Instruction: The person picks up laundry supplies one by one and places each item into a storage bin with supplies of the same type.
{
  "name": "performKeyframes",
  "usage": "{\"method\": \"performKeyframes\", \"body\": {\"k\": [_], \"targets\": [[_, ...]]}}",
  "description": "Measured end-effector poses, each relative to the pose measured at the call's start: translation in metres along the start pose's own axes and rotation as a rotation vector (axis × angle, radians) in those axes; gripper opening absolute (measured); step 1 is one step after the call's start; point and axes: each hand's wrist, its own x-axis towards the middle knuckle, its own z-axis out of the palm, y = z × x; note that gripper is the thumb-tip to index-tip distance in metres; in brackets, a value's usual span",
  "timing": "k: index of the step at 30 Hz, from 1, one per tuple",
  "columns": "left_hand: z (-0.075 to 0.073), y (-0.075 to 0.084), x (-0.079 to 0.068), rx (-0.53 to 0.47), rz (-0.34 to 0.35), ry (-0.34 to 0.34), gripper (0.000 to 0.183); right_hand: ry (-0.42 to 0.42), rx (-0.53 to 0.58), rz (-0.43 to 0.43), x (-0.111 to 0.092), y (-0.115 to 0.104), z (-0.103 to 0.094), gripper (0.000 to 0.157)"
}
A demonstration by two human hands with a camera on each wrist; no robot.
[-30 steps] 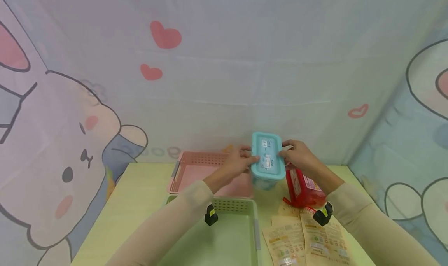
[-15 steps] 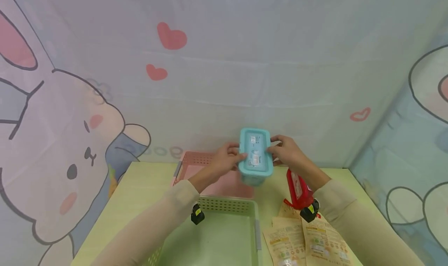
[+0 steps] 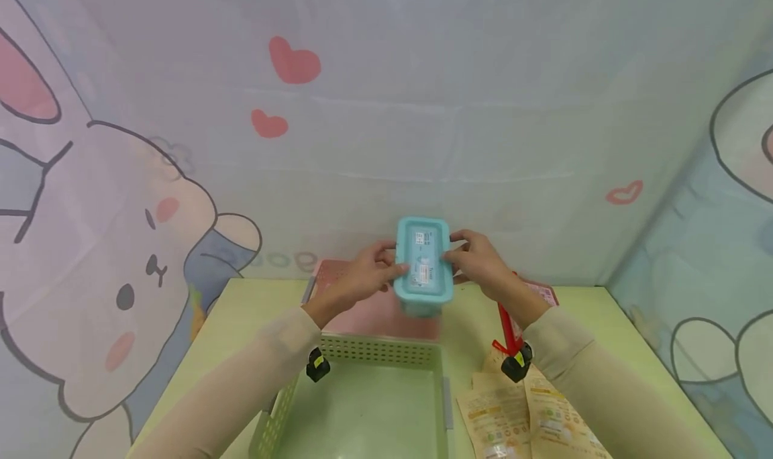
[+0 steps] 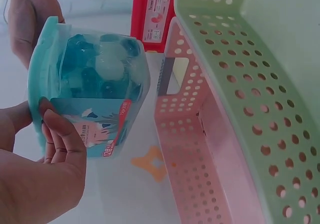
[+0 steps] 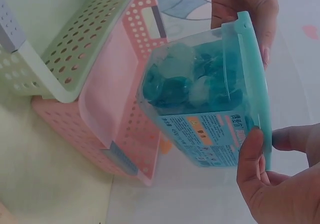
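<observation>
Held up over the right side of the pink basket [image 3: 362, 318] is a clear plastic box with a turquoise lid [image 3: 423, 254]. Through its side in the left wrist view, blue and white laundry pods [image 4: 107, 63] show above a printed label. My left hand [image 3: 365, 271] grips the lid's left edge, thumb on top and fingers below. On the opposite edge, my right hand [image 3: 480, 261] pinches the lid in the same way. The lid is on the box, and its top faces up toward the head camera.
A green basket [image 3: 374, 405] stands in front of the pink one. To its right lie several printed beige paper packs [image 3: 495, 412]. Behind them is a red container [image 4: 152, 16], partly hidden by my right arm in the head view. A patterned curtain [image 3: 447, 137] hangs at the back.
Both hands have carried the box to the left and slightly up, from beside the red container to over the pink basket's right part. Their grip on the lid looks the same.
</observation>
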Motion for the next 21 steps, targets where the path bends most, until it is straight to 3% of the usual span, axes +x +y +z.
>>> {"method": "performKeyframes", "body": {"k": [13, 21], "targets": [[-0.016, -0.009, -0.011, 0.011, -0.036, 0.002, 0.06, -0.025, 0.03, 0.01, 0.006, 0.004, 0.025, 0.052], [-0.035, 0.001, -0.018, 0.051, -0.082, 0.026, 0.061, -0.074, 0.067, -0.011, 0.008, -0.003, 0.038, 0.054]]}}
